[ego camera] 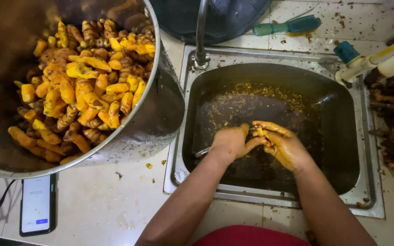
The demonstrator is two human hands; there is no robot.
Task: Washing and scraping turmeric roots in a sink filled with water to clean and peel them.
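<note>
phone [37, 205] | bottom left on counter | black rectangle | white lit screen, blue button

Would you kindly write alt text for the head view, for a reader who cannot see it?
Two stained hands, left and right, meet over a dark basin in a steel sink, working a small yellow root piece. To the left, a big steel pot of peeled yellow roots sits on the counter by a phone.

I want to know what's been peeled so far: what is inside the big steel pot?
The steel pot holds a heap of orange-yellow turmeric roots, some peeled, some still ringed with skin. Its bottom is covered by them.
</note>
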